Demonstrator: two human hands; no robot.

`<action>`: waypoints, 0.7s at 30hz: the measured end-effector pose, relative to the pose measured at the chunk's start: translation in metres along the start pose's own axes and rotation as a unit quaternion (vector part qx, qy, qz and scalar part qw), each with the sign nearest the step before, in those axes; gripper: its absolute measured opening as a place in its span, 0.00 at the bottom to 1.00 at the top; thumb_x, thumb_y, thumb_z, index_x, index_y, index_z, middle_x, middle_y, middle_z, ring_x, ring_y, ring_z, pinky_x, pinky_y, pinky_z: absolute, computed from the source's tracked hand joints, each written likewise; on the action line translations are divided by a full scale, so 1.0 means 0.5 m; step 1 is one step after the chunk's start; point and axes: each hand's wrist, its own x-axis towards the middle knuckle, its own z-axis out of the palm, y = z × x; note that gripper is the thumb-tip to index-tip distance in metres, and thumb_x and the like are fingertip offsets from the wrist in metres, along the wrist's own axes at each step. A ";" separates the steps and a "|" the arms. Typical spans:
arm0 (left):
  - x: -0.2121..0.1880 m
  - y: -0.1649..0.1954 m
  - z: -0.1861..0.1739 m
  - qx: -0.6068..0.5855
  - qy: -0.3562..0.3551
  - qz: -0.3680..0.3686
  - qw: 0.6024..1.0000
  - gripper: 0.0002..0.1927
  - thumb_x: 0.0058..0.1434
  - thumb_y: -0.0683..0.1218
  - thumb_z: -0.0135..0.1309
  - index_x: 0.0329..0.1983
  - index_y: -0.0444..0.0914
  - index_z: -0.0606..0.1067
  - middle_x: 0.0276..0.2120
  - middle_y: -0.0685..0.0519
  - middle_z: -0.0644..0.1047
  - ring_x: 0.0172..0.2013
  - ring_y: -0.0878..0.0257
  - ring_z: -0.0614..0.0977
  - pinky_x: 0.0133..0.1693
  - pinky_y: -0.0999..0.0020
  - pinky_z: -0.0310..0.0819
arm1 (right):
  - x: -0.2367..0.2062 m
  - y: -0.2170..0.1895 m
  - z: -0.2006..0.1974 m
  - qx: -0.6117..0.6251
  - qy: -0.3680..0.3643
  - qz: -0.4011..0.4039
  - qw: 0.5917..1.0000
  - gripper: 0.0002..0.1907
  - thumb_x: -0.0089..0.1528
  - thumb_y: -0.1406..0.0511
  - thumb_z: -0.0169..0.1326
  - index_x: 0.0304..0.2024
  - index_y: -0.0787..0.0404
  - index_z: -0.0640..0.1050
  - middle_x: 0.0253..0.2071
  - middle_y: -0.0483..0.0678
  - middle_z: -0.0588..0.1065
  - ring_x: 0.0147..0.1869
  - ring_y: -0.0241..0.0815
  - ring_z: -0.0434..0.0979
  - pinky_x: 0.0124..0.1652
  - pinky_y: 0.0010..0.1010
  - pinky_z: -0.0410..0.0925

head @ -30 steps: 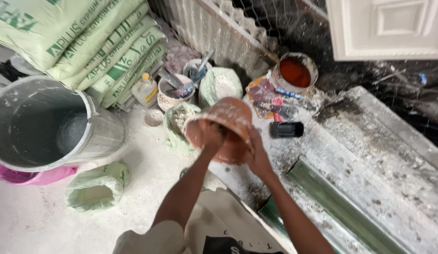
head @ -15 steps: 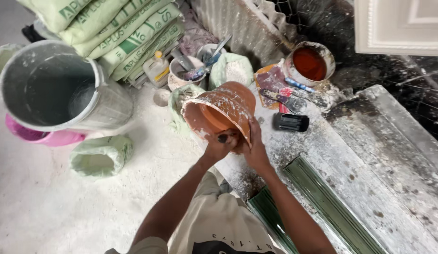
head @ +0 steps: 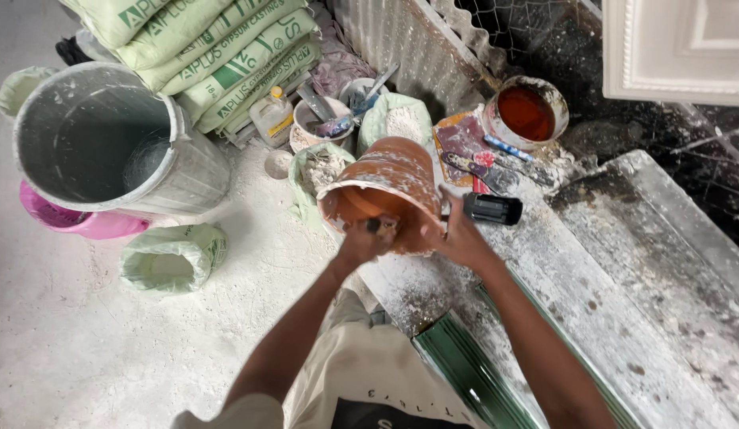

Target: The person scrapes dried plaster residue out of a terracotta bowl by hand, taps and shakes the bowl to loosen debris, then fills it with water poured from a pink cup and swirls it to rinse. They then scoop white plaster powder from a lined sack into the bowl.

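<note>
A: Where's your bucket (head: 385, 191)?

B: Tipped toward you over the dusty bench (head: 592, 294). Your right hand (head: 457, 234) clamps its rim; your left hand (head: 368, 237) is fisted around a small tool (head: 372, 226) at its mouth.

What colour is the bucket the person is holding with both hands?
Orange-brown, smeared with white plaster; the bucket shows best in the head view.

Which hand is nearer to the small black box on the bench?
Right. The right hand grips the orange bucket just beside the black box; the left hand is at the bucket's mouth, farther away.
</note>
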 end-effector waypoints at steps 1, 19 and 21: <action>0.022 -0.003 -0.015 0.048 -0.030 0.000 0.998 0.15 0.59 0.49 0.60 0.47 0.40 0.80 0.39 0.44 0.83 0.40 0.48 0.85 0.44 0.56 0.81 | 0.003 -0.004 -0.011 0.020 -0.011 0.090 0.996 0.48 0.65 0.67 0.54 0.78 0.55 0.39 0.70 0.63 0.61 0.68 0.62 0.71 0.63 0.45 0.67; 0.056 -0.088 -0.095 0.367 -0.067 -0.107 0.922 0.17 0.66 0.50 0.58 0.54 0.40 0.76 0.35 0.45 0.82 0.36 0.49 0.84 0.38 0.53 0.78 | -0.025 -0.058 0.163 0.211 0.106 0.015 0.972 0.52 0.58 0.79 0.41 0.79 0.55 0.33 0.80 0.57 0.48 0.78 0.48 0.55 0.63 0.32 0.59; 0.026 -0.085 -0.074 0.184 0.125 0.056 0.973 0.08 0.56 0.45 0.59 0.39 0.41 0.78 0.38 0.45 0.81 0.39 0.48 0.83 0.40 0.54 0.79 | -0.010 -0.055 0.166 0.223 0.125 -0.001 0.967 0.53 0.58 0.79 0.43 0.79 0.54 0.33 0.80 0.56 0.47 0.76 0.47 0.56 0.63 0.31 0.60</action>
